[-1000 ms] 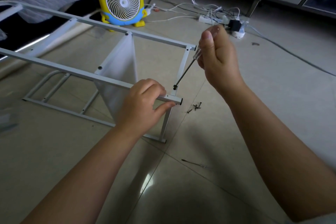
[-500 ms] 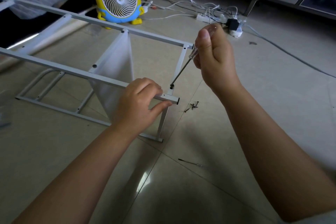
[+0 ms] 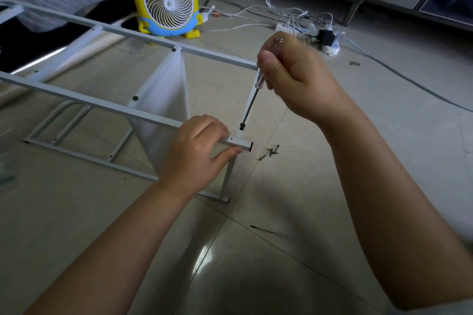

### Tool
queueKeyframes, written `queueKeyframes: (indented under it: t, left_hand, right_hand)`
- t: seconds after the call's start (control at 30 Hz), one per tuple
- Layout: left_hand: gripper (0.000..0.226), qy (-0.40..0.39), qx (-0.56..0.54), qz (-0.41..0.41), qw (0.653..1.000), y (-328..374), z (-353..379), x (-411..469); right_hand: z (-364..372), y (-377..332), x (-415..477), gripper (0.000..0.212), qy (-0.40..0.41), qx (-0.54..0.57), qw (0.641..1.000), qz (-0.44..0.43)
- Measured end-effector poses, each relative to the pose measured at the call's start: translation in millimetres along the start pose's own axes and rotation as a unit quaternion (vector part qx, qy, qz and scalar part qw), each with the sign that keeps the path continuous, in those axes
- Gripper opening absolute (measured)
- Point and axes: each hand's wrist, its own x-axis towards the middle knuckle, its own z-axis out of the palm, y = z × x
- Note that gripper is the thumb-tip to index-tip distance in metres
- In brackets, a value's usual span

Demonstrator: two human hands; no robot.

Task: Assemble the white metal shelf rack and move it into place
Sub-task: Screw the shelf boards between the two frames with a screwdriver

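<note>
Rack (image 3: 166, 94) lies sideways on floor (image 3: 64, 212), centre-left of frame. I judge it light, stiff, slick-painted; best held at tube ends. Left grip (image 3: 194, 151) wraps near rail (image 3: 153, 118); right grip (image 3: 294, 79) pinches screwdriver (image 3: 249, 105), tip on 1 screw (image 3: 242, 125).

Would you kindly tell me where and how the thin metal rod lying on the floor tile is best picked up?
Pinch the thin metal rod at mid-length from straight above, across its two long sides: it lies flat on the floor, so nothing slips beneath it, and both sides look clear.
</note>
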Motion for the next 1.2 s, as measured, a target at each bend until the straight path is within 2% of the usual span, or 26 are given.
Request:
queueKeyframes:
  t: [0.1,0.2,0.3,0.47,0.67,0.9,1.03,1.1,1.2]
  left_hand:
    - [0.037,0.009,-0.003,0.007,1.000,0,-1,1]
    - [0.037,0.007,-0.003,0.007,1.000,0,-2,2]
    - [0.037,0.002,-0.002,0.005,1.000,1,-3,2]
    - [0.036,-0.021,0.001,-0.009,1.000,2,-3,1]
    - [0.029,-0.094,0.022,-0.018,0.995,2,-7,3]
    - [0.025,-0.139,-0.019,-0.014,0.990,-6,-17,16]
    - [0.021,-0.175,-0.042,-0.027,0.983,-9,-20,22]
    - [0.021,-0.173,-0.047,-0.043,0.983,-9,-20,23]
    - [0.021,-0.169,-0.057,-0.047,0.983,-7,-20,22]
  right_hand:
    - [-9,-9,-1,0.015,-0.018,-0.010,1.000,0.011]
    - [-14,-15,-2,0.040,0.013,-0.097,0.995,-0.023]
    - [-22,-20,-1,0.050,-0.003,-0.151,0.988,-0.042]
    - [-27,-26,11,0.036,-0.078,-0.240,0.967,-0.020]
    - [-7,-49,26,0.034,-0.107,-0.399,0.911,0.006]
    - [-24,-68,23,0.017,-0.241,-0.332,0.911,0.025]
    - [-29,-73,29,0.024,-0.258,-0.413,0.873,0.004]
    - [-24,-74,29,0.039,-0.241,-0.454,0.858,-0.002]
    - [-15,-68,27,0.048,-0.194,-0.459,0.867,0.012]
